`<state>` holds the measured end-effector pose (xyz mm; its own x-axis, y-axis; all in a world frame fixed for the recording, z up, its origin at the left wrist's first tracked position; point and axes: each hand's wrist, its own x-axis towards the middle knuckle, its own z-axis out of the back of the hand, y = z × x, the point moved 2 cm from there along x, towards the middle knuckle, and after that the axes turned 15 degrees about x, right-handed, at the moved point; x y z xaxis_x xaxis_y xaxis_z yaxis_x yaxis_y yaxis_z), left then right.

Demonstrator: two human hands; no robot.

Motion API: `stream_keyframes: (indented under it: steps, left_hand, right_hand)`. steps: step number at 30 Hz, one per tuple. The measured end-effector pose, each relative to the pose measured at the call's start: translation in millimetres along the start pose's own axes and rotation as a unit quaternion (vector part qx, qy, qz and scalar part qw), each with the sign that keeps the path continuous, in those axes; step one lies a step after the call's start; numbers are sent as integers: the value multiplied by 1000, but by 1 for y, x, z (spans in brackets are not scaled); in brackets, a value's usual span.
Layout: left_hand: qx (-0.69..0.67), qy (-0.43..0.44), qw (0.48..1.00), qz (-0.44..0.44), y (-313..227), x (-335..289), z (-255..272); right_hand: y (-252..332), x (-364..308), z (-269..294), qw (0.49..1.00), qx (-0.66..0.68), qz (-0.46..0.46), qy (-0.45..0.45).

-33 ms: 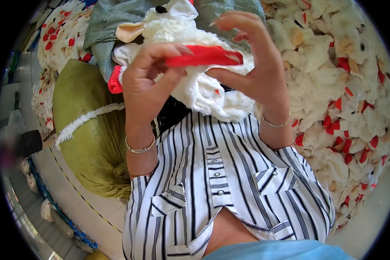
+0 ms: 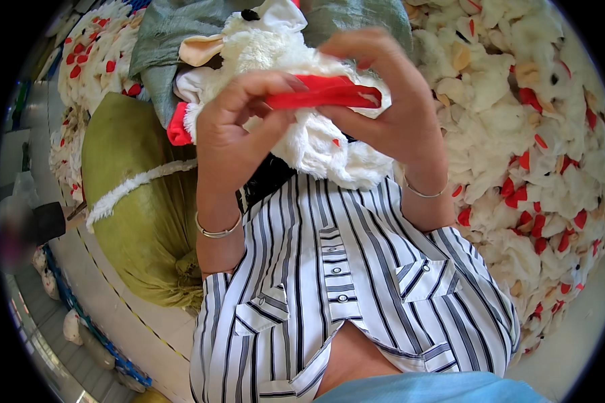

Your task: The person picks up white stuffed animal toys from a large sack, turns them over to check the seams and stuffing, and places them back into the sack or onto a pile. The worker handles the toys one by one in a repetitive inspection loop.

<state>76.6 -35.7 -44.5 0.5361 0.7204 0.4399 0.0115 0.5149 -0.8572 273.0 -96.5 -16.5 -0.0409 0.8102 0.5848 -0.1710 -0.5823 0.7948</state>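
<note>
A folded red fabric piece (image 2: 326,97), tube-like with a small pale spot near its right end, is held up above a white plush animal skin. My left hand (image 2: 245,111) is closed on its left end, thumb below and fingers on top. My right hand (image 2: 390,94) curves around the right end; its thumb lies along the lower edge, while the blurred fingers stay apart above it. The limp plush skin (image 2: 309,141) has white fur, a beige-lined ear (image 2: 200,50) and a black patch. Another red fabric end (image 2: 179,124) shows at its left side.
An olive sack (image 2: 138,201) leans at my left, with a white fluffy strip (image 2: 138,185) across it. Heaped white plush pieces with red bits (image 2: 517,154) fill the right side. A similar heap (image 2: 91,54) stands far left, beside grey-green sacking (image 2: 171,33).
The red fabric piece has shifted slightly right. My right fingers have come down closer to it, and my left hand has moved a little right with it.
</note>
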Motion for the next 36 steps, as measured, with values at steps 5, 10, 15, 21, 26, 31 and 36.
stream_keyframes:
  steps: [5, 10, 15, 21, 26, 31, 36]
  left_hand:
    - [268, -1, 963, 36, 0, -14, 10]
    - [459, 55, 860, 215, 72, -72, 65]
    - [224, -123, 937, 236, 56, -85, 118]
    - [136, -167, 964, 154, 10, -54, 85]
    - [78, -139, 980, 122, -9, -31, 58]
    - [69, -110, 989, 65, -14, -19, 43]
    - [77, -118, 987, 72, -20, -15, 36]
  right_hand:
    - [-9, -10, 19, 990, -62, -114, -63]
    - [-36, -27, 75, 969, -74, -168, -166]
    - [-46, -29, 80, 972, 36, -91, -214]
    - [-29, -6, 41, 988, 22, 68, -138]
    - [-20, -3, 3, 999, 34, -19, 26]
    - [-18, -1, -29, 999, 34, 29, 19]
    - [-9, 3, -47, 998, 33, 54, -21]
